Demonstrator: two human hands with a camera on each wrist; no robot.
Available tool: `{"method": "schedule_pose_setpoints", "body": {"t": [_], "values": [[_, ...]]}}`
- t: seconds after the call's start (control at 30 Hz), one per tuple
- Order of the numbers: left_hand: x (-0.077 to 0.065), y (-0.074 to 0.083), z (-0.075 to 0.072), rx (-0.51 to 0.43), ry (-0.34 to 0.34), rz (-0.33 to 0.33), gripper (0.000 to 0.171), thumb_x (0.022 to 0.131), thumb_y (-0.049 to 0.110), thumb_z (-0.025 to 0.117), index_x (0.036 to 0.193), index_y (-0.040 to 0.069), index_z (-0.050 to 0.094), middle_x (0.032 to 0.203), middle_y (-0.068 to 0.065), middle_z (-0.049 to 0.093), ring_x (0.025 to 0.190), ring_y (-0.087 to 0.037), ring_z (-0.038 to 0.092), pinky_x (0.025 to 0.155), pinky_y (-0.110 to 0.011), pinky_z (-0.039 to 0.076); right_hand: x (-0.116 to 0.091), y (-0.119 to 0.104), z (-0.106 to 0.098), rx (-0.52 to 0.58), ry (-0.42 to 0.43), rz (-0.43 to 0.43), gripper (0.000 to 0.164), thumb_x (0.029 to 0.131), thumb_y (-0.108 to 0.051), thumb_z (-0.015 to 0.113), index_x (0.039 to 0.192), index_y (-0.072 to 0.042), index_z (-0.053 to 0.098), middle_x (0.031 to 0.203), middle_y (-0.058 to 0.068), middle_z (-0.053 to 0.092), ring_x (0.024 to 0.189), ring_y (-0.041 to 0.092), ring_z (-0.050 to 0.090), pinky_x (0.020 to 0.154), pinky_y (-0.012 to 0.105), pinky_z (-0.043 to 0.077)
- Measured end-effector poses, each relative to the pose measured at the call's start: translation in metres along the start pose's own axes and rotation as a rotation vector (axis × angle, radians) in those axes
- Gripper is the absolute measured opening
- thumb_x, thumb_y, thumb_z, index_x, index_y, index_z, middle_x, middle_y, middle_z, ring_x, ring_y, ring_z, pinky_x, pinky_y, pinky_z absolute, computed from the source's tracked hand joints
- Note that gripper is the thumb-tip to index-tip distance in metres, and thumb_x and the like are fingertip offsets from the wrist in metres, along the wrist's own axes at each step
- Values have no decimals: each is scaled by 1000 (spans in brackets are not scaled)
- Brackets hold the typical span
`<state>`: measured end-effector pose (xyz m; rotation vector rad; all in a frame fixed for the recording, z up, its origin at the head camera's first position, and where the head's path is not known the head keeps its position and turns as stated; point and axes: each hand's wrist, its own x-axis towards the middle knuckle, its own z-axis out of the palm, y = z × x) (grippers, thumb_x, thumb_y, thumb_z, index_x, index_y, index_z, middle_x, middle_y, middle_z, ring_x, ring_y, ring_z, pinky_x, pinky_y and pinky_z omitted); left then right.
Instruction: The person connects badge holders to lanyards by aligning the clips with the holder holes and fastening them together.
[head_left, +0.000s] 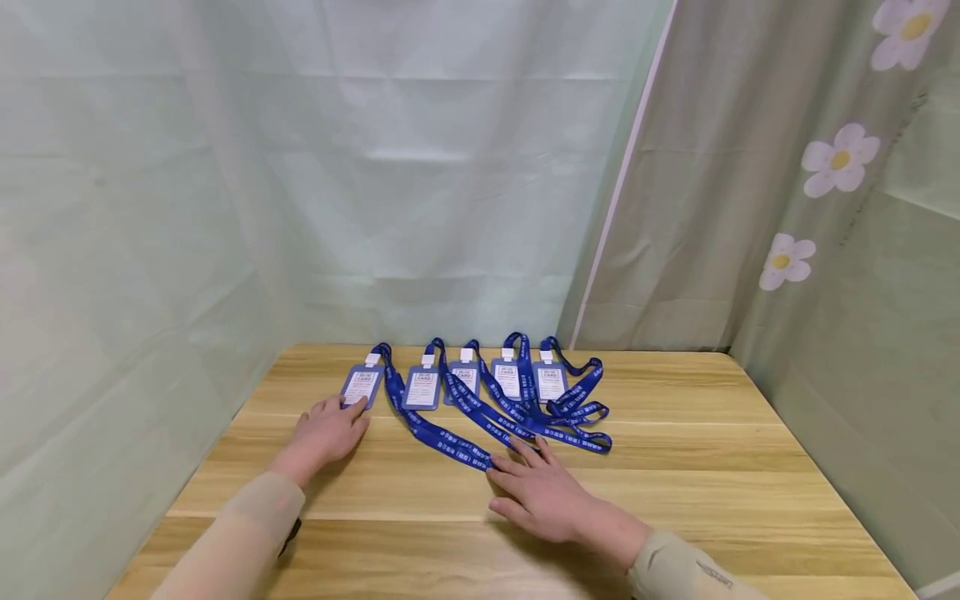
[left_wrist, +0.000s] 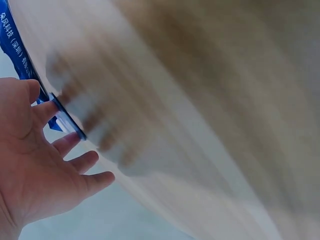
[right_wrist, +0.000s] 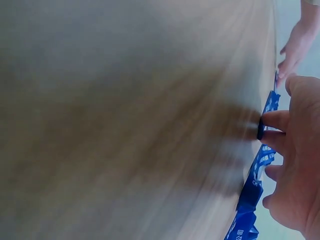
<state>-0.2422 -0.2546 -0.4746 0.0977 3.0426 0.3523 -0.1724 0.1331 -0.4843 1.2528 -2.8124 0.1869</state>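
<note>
Several blue ID card holders with white cards lie side by side on the wooden table, each clipped to a printed blue lanyard. My left hand [head_left: 327, 432] touches the lower edge of the leftmost card holder [head_left: 362, 385] with its fingertips; the left wrist view shows the fingers spread and extended at the holder's edge [left_wrist: 70, 121]. Farther right, my right hand [head_left: 543, 497] rests its fingertips on the looped end of that holder's lanyard [head_left: 442, 440]. In the right wrist view its fingers reach straight to the blue strap [right_wrist: 267, 107].
The second card holder [head_left: 422, 388] stands close beside the first. Over the others, lanyards [head_left: 517, 410] overlap, and the rightmost lanyard [head_left: 581, 396] is bunched in loops. Pale curtains [head_left: 450, 208] hang behind the table [head_left: 420, 533] and at both sides.
</note>
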Motion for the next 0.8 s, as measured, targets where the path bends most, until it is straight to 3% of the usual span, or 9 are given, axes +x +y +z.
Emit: {"method": "schedule_pose_setpoints", "body": {"t": [0.37, 0.6, 0.8], "values": [[16, 6, 4, -8, -23, -27, 59, 108, 40, 38, 158, 8, 38, 154, -39, 27, 135, -62, 30, 110, -76, 22, 14, 9, -1, 20, -26, 58, 58, 108, -53, 37, 148, -17, 57, 159, 3, 43, 152, 41, 22, 119, 68, 12], [11, 9, 3, 24, -9, -41, 57, 109, 39, 37, 159, 11, 38, 154, -37, 29, 137, -61, 30, 110, -81, 11, 13, 10, 1, 14, -42, 64, 59, 108, -55, 34, 152, -20, 52, 162, 2, 39, 153, 39, 20, 120, 67, 11], [7, 9, 4, 16, 30, -29, 58, 108, 38, 39, 160, 12, 35, 157, -35, 27, 138, -60, 30, 111, -80, 8, 1, 12, -3, 45, 15, 59, 58, 109, -52, 37, 156, -19, 46, 163, 8, 36, 152, 42, 20, 119, 69, 10]]}}
